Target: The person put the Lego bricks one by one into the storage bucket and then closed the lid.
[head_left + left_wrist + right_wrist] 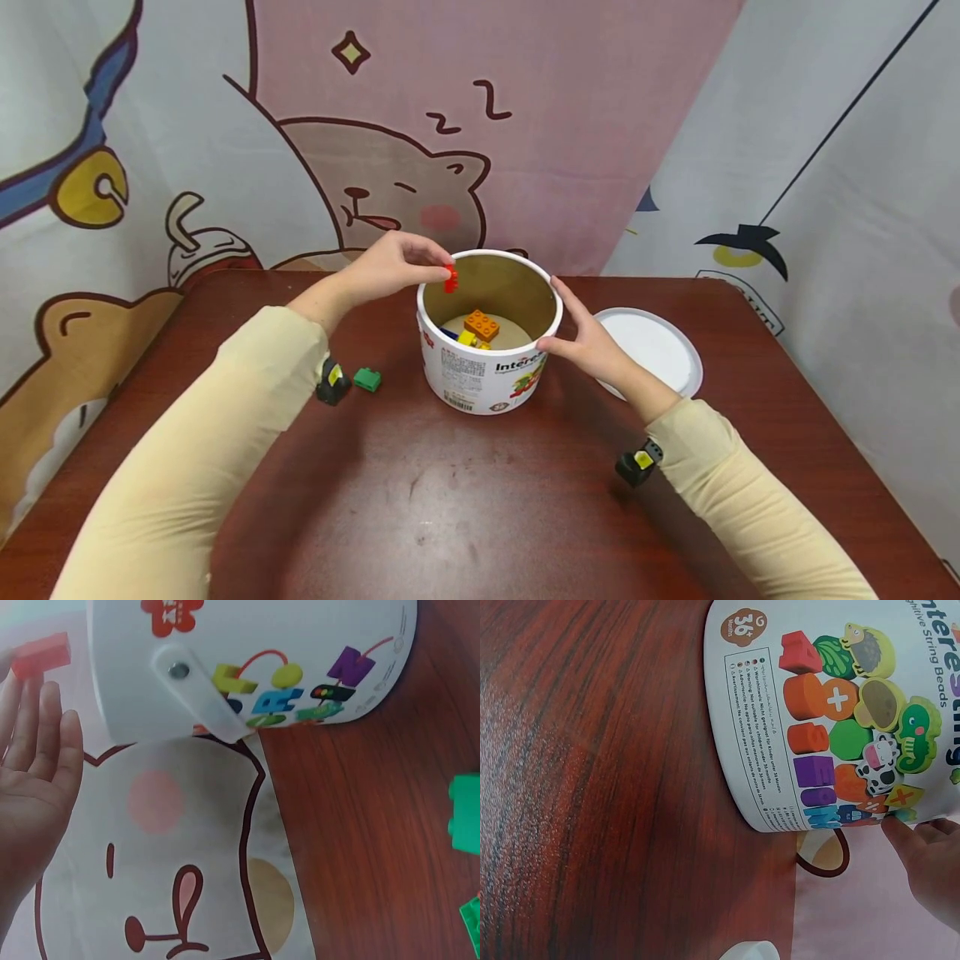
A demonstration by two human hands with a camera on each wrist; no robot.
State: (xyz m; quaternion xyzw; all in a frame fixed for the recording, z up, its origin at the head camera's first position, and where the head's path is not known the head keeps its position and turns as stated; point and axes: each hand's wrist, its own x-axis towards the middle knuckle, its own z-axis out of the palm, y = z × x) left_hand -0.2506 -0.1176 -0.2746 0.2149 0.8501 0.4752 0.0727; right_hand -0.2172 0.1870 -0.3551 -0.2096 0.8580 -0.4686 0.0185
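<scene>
firstly, one printed curtain [570,125], pink, white and brown, with a sleeping bear, hung behind everything. one dark red-brown table [450,500], wood-grained. two cream sleeves [187,467], reaching in from either side. one white bucket [468,379], lidless, upright on the table, its wall printed with coloured beads. one white round lid [652,350], flat on the table, right of the bucket. one right hand [588,337], thumb and fingers spread wide, touching the bucket at its right rim. one left hand [393,268], drawn narrow, pinching a red brick by thumb and fingers at the bucket's left rim. one orange brick [481,326], studded, inside the bucket. one green brick [367,379], on the table, left of the bucket. one yellow brick [467,338], inside, beside the orange one, partly hidden. one red brick [451,279], over the bucket's mouth.
</scene>
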